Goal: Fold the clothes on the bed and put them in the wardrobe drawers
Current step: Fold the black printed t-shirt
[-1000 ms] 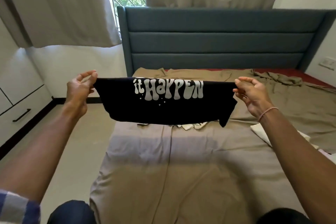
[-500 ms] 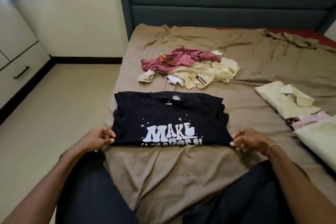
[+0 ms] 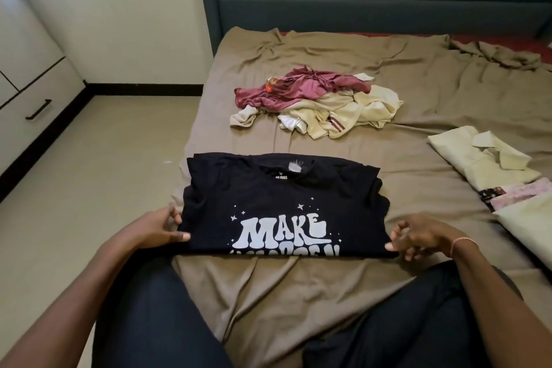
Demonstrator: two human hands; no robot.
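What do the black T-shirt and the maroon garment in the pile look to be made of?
Black T-shirt: likely matte cotton knit; it lies soft and flat, with no shine. Maroon garment: probably a smooth synthetic; its folds carry a slight sheen. Neither is certain.

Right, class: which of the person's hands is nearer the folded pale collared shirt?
Right. The right hand pinches the corner of the black T-shirt nearest the collared shirt; the left hand pinches the opposite corner, farther off.
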